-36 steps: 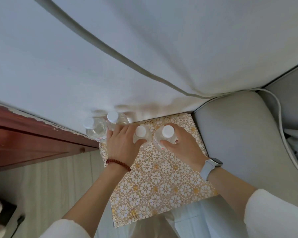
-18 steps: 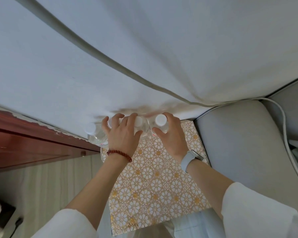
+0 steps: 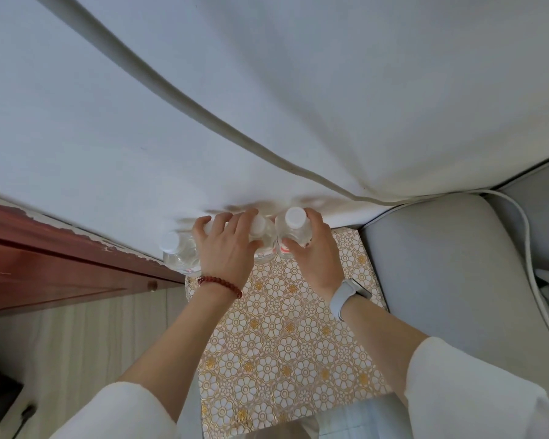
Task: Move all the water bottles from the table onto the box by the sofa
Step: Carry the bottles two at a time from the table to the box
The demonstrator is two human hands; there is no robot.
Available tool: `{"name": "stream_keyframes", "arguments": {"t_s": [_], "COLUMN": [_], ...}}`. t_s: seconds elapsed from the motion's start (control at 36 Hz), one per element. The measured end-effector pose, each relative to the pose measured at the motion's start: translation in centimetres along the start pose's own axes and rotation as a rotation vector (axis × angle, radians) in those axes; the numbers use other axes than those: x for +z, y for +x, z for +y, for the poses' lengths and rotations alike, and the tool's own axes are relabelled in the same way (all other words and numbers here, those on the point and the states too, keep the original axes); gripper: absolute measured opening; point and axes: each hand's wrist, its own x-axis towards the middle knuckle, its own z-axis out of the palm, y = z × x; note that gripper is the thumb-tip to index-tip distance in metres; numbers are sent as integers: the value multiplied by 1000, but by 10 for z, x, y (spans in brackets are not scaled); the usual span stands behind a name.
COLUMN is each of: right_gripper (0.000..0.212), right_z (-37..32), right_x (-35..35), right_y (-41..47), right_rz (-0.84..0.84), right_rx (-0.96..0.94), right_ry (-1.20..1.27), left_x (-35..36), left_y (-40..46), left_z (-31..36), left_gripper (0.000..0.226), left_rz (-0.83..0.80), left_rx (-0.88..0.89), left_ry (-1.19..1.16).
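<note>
Several clear water bottles with white caps stand in a row at the far edge of the box (image 3: 286, 337), which has a white and gold flower pattern. My right hand (image 3: 311, 258) wraps the rightmost bottle (image 3: 295, 232). My left hand (image 3: 225, 248) lies over two middle bottles, its fingers spread across them; one white cap (image 3: 258, 224) shows between the fingers. The leftmost bottle (image 3: 176, 253) stands free at the box's far left corner, just left of my left hand. The bottles press against the white curtain.
A white curtain (image 3: 267, 106) hangs right behind the box. The grey sofa arm (image 3: 450, 280) adjoins the box on the right, with a white cable (image 3: 526, 242) over it. A dark red wooden cabinet (image 3: 61, 270) stands left, above the pale wood floor (image 3: 86, 343).
Both hands have pushed their bottles from the box's middle back to its far edge against the curtain. The left hand has spread over two bottles.
</note>
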Motion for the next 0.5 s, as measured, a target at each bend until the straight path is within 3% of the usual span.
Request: {"name": "stream_keyframes", "arguments": {"t_s": [0.14, 0.28, 0.39, 0.5], "right_gripper": [66, 81, 58, 34], "right_z": [-2, -16, -31, -64], "right_x": [2, -11, -26, -39], "right_y": [-1, -19, -47, -82], "right_rz": [-23, -81, -117, -303], "right_rx": [92, 147, 189, 139], "right_ry": [54, 86, 104, 44], "left_x": [-1, -20, -50, -91], "left_y": [-3, -18, -47, -84], "left_z": [3, 12, 20, 23], "left_gripper": [59, 68, 52, 45], "left_rz": [-45, -100, -97, -137], "left_rx": [8, -96, -255, -489], "left_ry": [79, 12, -123, -299]}}
